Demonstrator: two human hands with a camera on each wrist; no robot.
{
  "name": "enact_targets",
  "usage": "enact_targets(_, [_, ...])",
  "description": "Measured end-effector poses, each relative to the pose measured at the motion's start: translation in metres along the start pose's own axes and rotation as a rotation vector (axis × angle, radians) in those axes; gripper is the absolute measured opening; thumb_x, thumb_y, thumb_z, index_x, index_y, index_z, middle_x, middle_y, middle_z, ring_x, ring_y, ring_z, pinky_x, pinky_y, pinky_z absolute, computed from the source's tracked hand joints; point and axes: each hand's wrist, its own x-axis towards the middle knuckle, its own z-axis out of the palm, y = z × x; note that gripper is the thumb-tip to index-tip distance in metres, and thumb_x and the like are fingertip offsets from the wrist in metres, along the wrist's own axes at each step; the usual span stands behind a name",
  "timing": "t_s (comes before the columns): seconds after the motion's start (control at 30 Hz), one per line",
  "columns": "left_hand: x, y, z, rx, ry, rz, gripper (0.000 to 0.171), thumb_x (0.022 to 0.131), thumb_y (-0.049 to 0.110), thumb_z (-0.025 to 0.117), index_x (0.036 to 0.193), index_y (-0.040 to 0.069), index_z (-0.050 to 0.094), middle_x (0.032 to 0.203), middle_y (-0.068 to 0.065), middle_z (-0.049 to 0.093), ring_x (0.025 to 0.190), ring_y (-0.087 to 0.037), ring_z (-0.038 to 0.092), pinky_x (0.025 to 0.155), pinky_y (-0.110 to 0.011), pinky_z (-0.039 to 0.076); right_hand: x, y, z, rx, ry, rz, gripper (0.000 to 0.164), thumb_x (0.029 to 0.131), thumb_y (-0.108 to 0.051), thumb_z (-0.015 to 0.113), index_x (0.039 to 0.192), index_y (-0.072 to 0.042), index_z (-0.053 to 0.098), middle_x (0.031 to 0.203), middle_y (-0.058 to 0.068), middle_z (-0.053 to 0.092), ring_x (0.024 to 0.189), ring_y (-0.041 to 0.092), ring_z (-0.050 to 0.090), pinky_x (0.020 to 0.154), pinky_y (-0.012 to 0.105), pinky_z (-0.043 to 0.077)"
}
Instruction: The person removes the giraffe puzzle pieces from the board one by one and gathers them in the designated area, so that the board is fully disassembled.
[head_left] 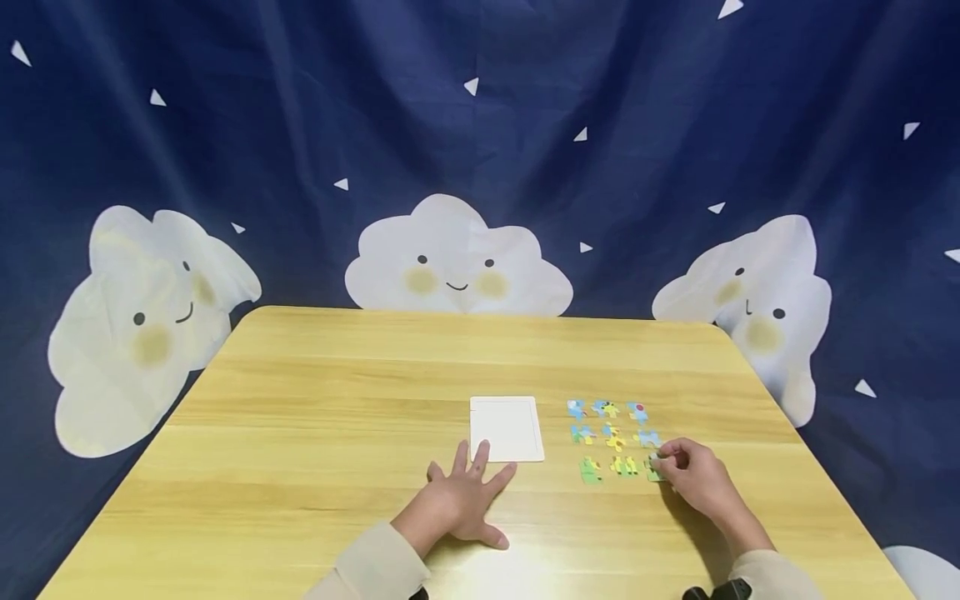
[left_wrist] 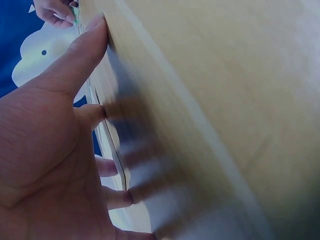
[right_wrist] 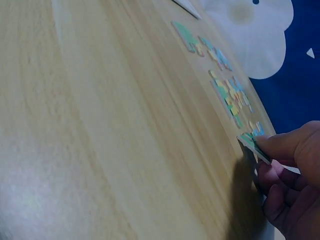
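Between thumb and fingers, my right hand (head_left: 697,477) pinches a green puzzle piece (right_wrist: 254,147), which looks tilted up off the table in the right wrist view. Just left of it, several colourful puzzle pieces (head_left: 613,437) lie spread in loose rows, blue ones at the back and green ones in front. My left hand (head_left: 467,500) has its fingers spread, with the tips at the near edge of a white square puzzle tray (head_left: 506,429). That tray lies flat, its inside plain white. In the left wrist view the left fingertips (left_wrist: 97,22) meet the tabletop.
A light wooden table (head_left: 300,450) with rounded far corners carries everything. Behind it hangs a dark blue curtain (head_left: 420,100) printed with smiling clouds and small white triangles. Black wrist straps show near both cuffs.
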Motion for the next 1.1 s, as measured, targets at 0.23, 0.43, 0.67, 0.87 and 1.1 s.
enact_targets(0.23, [0.002, -0.001, 0.001, -0.003, 0.001, 0.002, 0.097, 0.068, 0.071, 0.062, 0.149, 0.040, 0.018, 0.159, -0.012, 0.008, 0.143, -0.040, 0.005, 0.097, -0.072, 0.025, 0.002, 0.003, 0.000, -0.034, 0.039, 0.029, 0.023, 0.089, -0.018, 0.061, 0.099, 0.002, 0.058, 0.086, 0.008, 0.058, 0.072, 0.015, 0.051, 0.056, 0.024, 0.042])
enact_targets(0.43, [0.004, 0.000, 0.000, -0.015, -0.001, 0.006, 0.097, 0.068, 0.071, 0.062, 0.149, 0.040, 0.018, 0.159, -0.012, 0.007, 0.143, -0.041, 0.004, 0.097, -0.072, 0.024, 0.004, 0.003, -0.002, -0.049, 0.052, 0.046, 0.019, 0.088, -0.016, 0.062, 0.095, 0.001, 0.058, 0.084, 0.007, 0.058, 0.073, 0.017, 0.050, 0.057, 0.025, 0.041])
enact_targets(0.67, [0.007, 0.003, 0.000, -0.011, 0.007, 0.015, 0.098, 0.068, 0.071, 0.062, 0.149, 0.040, 0.018, 0.159, -0.011, 0.007, 0.143, -0.040, 0.005, 0.097, -0.072, 0.024, 0.003, 0.008, -0.008, -0.053, 0.043, 0.043, 0.027, 0.088, -0.022, 0.066, 0.096, 0.001, 0.057, 0.082, 0.005, 0.057, 0.074, 0.016, 0.050, 0.058, 0.024, 0.041])
enact_targets(0.87, [0.006, 0.002, 0.003, -0.014, 0.029, 0.034, 0.097, 0.068, 0.072, 0.062, 0.149, 0.039, 0.019, 0.159, -0.011, 0.009, 0.143, -0.041, 0.008, 0.096, -0.072, 0.025, 0.001, 0.009, -0.009, -0.068, 0.046, 0.033, 0.030, 0.090, -0.026, 0.064, 0.100, 0.001, 0.058, 0.083, 0.005, 0.058, 0.073, 0.015, 0.050, 0.059, 0.025, 0.040])
enact_targets(1.1, [0.005, -0.018, -0.001, -0.146, 0.165, 0.090, 0.095, 0.076, 0.066, 0.060, 0.152, 0.033, 0.012, 0.158, -0.016, 0.000, 0.139, -0.051, 0.007, 0.093, -0.076, 0.023, 0.005, 0.006, -0.019, -0.130, 0.099, -0.029, 0.041, 0.095, -0.032, 0.054, 0.111, 0.005, 0.057, 0.096, 0.015, 0.063, 0.086, 0.026, 0.058, 0.071, 0.036, 0.047])
